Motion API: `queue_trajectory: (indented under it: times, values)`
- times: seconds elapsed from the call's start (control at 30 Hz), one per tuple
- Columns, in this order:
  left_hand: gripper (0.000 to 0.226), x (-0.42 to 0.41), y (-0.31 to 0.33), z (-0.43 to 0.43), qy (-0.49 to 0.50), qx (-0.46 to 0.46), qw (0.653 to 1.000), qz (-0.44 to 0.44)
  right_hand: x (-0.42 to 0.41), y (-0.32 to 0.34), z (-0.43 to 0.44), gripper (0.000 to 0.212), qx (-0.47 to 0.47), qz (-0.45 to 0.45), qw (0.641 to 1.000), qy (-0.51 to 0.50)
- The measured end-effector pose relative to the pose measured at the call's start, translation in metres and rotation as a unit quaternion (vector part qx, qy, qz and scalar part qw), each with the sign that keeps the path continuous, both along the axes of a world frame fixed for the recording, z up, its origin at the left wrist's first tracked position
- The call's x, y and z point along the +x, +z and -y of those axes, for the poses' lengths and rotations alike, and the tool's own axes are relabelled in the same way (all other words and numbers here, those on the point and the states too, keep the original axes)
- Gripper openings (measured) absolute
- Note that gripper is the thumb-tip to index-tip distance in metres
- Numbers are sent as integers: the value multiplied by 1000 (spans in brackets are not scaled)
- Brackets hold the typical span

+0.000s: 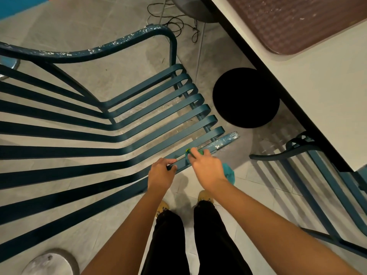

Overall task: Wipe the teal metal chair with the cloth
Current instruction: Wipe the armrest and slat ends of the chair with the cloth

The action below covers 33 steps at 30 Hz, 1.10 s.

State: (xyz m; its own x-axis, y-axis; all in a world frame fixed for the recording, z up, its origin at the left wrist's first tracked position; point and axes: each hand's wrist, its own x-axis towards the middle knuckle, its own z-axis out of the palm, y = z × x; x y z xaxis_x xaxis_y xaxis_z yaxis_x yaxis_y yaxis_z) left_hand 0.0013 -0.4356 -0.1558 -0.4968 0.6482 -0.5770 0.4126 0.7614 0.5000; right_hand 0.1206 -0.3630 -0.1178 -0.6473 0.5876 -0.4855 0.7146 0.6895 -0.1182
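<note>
The teal metal chair fills the left and middle of the head view, its slatted seat and back seen from above. Its near armrest is speckled with white marks. My left hand grips that armrest, fingers curled over its edge. Just to the right, my right hand holds a teal cloth against the same armrest. Part of the cloth hangs below my palm, and a green and yellow bit shows at my fingertips.
A white table with a maroon tray runs along the right. A black round base stands under it. A second teal chair sits at the right. Cables lie on the tiled floor. A grey round base is bottom left.
</note>
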Motion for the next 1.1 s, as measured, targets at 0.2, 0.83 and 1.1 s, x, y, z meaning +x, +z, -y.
queue_trajectory:
  times: [0.2,0.83,1.1]
  values:
    - [31,-1,0,0,-18,-11,1000,5,32,-2,-33,61,33,41,997,-57]
    - [32,-1,2,0,-26,-4,1000,-2,8,0,-19,53,26,32,998,-42]
    - [29,-2,6,-6,-6,-1,1000,17,30,-6,-43,58,31,19,990,-133]
